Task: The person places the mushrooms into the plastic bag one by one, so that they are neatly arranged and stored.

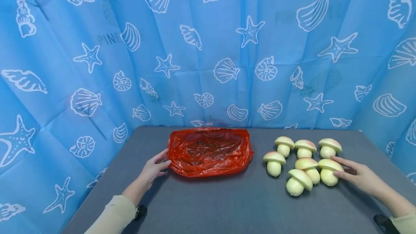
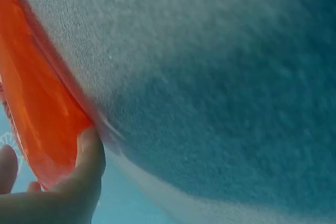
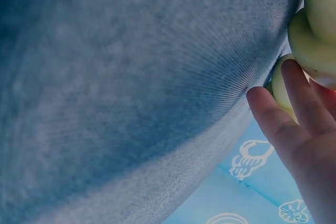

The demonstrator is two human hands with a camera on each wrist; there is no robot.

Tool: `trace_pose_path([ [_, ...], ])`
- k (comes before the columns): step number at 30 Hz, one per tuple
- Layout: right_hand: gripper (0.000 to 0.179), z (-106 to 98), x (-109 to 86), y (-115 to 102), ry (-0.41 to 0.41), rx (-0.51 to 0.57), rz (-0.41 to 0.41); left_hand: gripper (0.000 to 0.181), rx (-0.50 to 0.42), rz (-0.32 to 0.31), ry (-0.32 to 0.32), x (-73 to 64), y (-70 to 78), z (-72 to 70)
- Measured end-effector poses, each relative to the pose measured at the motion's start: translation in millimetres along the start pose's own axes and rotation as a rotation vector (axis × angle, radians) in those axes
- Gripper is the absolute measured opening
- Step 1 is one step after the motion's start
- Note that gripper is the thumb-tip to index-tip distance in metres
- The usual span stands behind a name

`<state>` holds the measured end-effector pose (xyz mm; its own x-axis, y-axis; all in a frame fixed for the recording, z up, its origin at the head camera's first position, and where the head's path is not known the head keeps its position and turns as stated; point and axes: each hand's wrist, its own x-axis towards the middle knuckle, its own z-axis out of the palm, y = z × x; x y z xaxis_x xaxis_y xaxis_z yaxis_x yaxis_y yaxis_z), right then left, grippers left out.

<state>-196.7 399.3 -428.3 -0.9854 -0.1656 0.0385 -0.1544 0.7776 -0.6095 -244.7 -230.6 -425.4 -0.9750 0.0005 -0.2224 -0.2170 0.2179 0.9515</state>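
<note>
Bag of crinkled red plastic with dark print lies at the far side of the grey bench, left of centre. The left hand is at its left end, fingers parted and touching the plastic; whether they pinch it, I cannot tell. Well apart, toward the right, seven pale yellow-green mushroom shapes stand clustered, caps up, some flushed pink and the nearest one tilted. The right hand reaches in from their right, thumb and forefinger extended and held apart about the cap of the front-right mushroom, not closed around it. Pale sleeves cover both forearms, a black band at each wrist. Behind the bench hangs a blue curtain printed with white shells and starfish.
</note>
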Motion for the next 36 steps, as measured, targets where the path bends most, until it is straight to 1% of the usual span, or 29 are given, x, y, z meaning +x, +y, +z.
trace_pose_path([
  [3,0.055,-1.6,0.1,-0.5,-0.003,0.009,0.024,0.060,-0.001,0.002,0.017,1.7,1.1,1.3],
  [8,0.055,-3.2,-0.6,-2.2,-0.006,0.023,0.057,0.061,-0.009,0.003,0.019,5.4,3.5,1.8],
  [15,0.070,-7.2,-1.9,-6.6,-0.011,0.055,0.144,0.055,0.000,-0.002,0.011,9.4,6.6,5.0],
  [18,0.072,-10.5,-2.5,-9.8,0.001,0.085,0.167,0.054,-0.003,-0.001,0.005,10.1,7.1,6.1],
  [21,0.072,-14.1,-3.3,-14.4,0.017,0.102,0.162,0.054,-0.008,-0.002,0.011,10.7,7.1,6.6],
  [28,0.074,-20.7,-2.5,-26.9,0.036,0.089,0.156,0.054,-0.008,0.000,0.017,10.4,5.4,6.2],
  [36,0.074,-26.5,0.0,-45.0,0.040,0.101,0.139,0.054,-0.019,0.007,0.018,11.1,4.4,6.5],
])
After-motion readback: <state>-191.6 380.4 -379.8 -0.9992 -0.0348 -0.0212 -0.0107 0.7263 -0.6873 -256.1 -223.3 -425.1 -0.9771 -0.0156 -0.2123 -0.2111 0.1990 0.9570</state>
